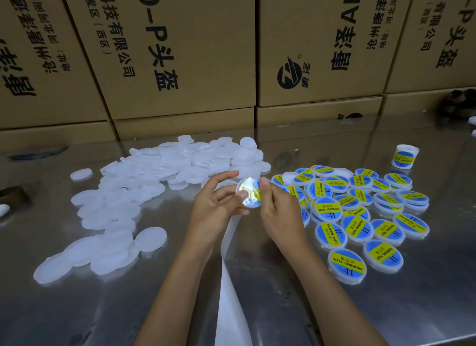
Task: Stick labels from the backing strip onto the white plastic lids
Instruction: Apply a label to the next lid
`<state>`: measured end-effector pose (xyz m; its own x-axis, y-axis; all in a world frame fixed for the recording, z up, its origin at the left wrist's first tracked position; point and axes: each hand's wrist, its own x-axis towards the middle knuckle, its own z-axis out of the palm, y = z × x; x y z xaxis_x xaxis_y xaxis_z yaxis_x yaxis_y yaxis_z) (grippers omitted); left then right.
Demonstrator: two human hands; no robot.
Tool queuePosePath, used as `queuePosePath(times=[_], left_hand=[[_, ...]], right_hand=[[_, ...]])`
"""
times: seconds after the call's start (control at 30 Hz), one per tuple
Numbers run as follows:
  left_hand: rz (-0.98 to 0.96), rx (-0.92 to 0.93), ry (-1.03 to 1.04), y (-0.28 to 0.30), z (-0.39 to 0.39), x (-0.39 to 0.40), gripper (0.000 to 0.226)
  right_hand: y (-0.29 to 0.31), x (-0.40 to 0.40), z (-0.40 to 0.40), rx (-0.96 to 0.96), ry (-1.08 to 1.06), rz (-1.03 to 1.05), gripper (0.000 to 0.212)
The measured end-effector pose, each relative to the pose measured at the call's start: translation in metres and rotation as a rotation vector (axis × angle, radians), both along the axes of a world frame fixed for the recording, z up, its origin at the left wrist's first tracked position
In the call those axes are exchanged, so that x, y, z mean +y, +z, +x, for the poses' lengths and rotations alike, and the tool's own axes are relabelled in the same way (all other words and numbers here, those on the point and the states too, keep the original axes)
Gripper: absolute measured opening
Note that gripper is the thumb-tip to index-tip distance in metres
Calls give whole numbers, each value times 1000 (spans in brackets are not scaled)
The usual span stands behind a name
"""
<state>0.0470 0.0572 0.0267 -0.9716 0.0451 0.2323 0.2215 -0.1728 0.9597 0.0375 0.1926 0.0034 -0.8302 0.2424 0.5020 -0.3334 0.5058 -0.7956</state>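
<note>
Over the middle of the steel table both hands hold one white lid (249,192) that carries a glossy blue and yellow label. My left hand (219,204) grips the lid from the left, thumb on its face. From the right, my right hand (277,211) pinches the lid's edge, thumb near the top. A white backing strip (229,281) trails from under the hands toward the near edge. Several bare white lids (144,191) lie heaped on the left. Several labelled lids (360,211) lie on the right.
Stacked cardboard boxes (180,62) wall off the back of the table (283,281). A roll of labels (404,156) stands at the back right. A brown tape roll (13,195) sits at the far left edge.
</note>
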Motion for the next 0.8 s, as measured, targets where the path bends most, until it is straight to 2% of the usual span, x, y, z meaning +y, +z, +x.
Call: queuePosePath(times=[0.07, 0.13, 0.27, 0.37, 0.47, 0.63, 0.73, 0.8], left_hand=[[-21, 4, -29, 1, 0, -1, 47], [-48, 5, -21, 2, 0, -1, 49], [-57, 24, 95, 1, 0, 1, 32], [-10, 18, 211, 0, -2, -1, 14], [46, -6, 263, 0, -4, -5, 8], [37, -15, 285, 0, -5, -4, 11], [33, -15, 247, -3, -7, -2, 8], [9, -6, 213, -5, -7, 2, 16]], right_hand=[[0, 0, 0, 5, 7, -13, 47], [1, -1, -1, 1, 47, -53, 44], [1, -2, 0, -33, 156, -201, 46], [-3, -4, 2, -76, 196, -46, 53], [-4, -7, 5, -109, 193, 83, 59], [-4, -6, 3, -55, 201, 100, 50], [-2, -8, 3, -59, 155, 81, 58], [-1, -7, 1, -94, 126, 38, 58]])
